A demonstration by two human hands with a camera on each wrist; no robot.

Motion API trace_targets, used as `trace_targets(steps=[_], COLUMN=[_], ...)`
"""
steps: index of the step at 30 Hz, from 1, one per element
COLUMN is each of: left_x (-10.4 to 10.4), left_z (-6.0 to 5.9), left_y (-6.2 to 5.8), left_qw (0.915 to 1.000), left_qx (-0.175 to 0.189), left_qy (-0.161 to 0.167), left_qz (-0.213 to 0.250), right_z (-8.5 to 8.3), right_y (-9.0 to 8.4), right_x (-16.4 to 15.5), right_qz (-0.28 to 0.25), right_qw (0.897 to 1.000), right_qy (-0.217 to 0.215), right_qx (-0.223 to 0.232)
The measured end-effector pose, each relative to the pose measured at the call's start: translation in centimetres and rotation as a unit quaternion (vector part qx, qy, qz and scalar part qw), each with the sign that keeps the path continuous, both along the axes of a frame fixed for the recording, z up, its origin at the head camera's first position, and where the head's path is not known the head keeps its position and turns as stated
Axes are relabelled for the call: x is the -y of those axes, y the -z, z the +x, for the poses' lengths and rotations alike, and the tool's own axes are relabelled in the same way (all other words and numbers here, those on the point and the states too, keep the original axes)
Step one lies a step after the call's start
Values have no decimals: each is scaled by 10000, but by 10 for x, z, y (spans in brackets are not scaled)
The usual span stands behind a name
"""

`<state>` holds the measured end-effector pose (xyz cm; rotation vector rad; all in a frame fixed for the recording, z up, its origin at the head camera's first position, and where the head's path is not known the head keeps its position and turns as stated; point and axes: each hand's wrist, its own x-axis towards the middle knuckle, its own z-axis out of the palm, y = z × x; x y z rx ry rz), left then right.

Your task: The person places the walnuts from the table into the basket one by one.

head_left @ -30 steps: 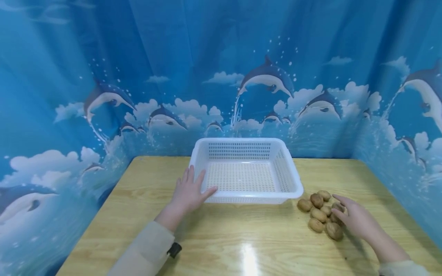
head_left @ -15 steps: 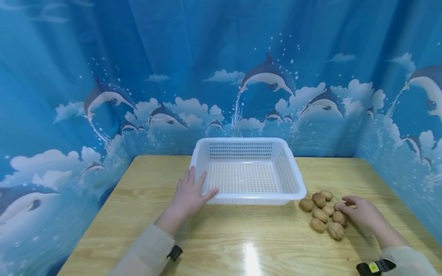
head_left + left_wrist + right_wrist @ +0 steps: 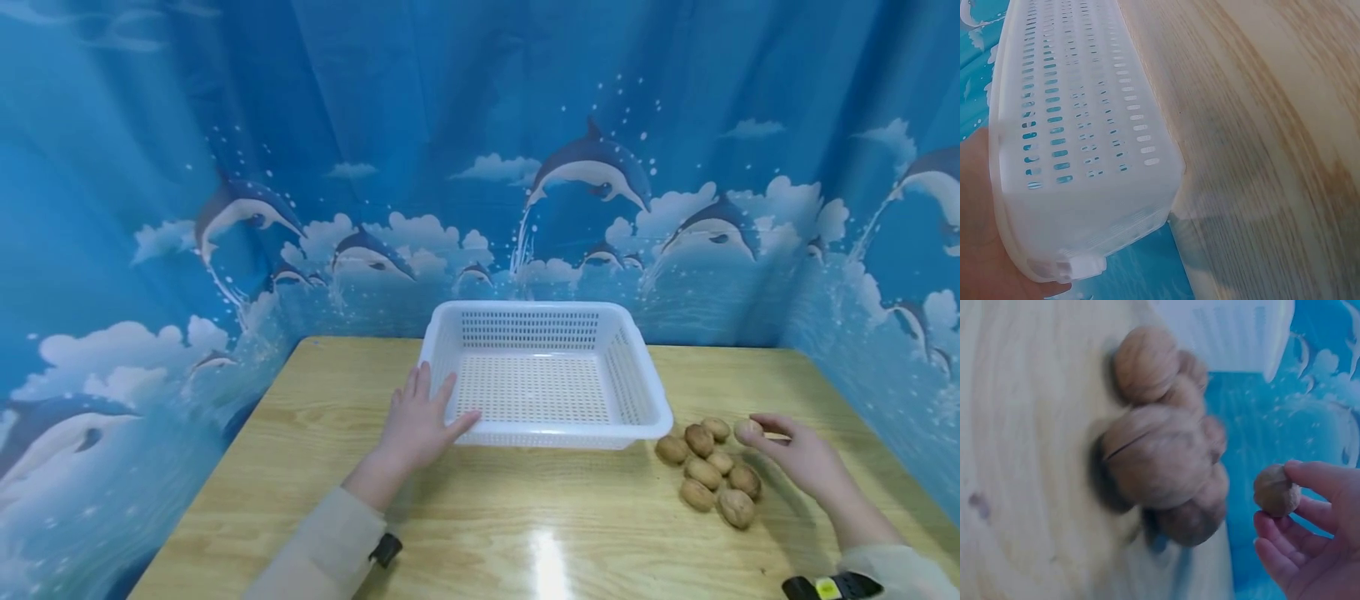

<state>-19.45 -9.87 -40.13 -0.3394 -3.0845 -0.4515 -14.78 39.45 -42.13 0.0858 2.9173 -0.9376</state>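
Note:
Between thumb and fingertips, my right hand (image 3: pixel 806 458) pinches a walnut (image 3: pixel 1277 490) beside the pile, raised off the table in the right wrist view. Several more walnuts (image 3: pixel 702 473) lie bunched on the table to its left. A white plastic basket (image 3: pixel 551 429) with slotted walls stands at the middle back, its inside bare. My left hand (image 3: pixel 416 421) rests with spread, straight fingers on the basket's near left corner. In the left wrist view the basket's outer wall (image 3: pixel 1085 212) hides most of that hand.
The light wooden table (image 3: pixel 480 517) ends at a blue curtain (image 3: pixel 465 150) printed with dolphins, which closes off the back and both sides. Dark straps (image 3: pixel 832 586) sit at the wrists.
My right hand has gone from reaching over the pile to pinching a walnut and lifting it away from the others. The left hand stays on the basket; the head view has shifted slightly.

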Motion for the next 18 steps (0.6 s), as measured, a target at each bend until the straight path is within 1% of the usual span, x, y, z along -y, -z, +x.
trace_targets(steps=[4, 8, 14, 18], left_x=[0, 0, -2, -3], left_z=[0, 1, 1, 3], left_y=[1, 2, 1, 1], left_qw=[10000, 9999, 9999, 9999], left_qx=[34, 62, 1, -13], left_qy=[-5, 39, 36, 45], left_qz=[61, 138, 164, 138], right_z=[1, 1, -2, -6], right_y=[-11, -22, -35, -44], right_x=[7, 16, 35, 48], right_qz=[-267, -351, -454, -576], right_qw=[9995, 9989, 9978, 9972], right_qy=[-5, -26, -39, -85], right_qx=[-164, -296, -473, -477])
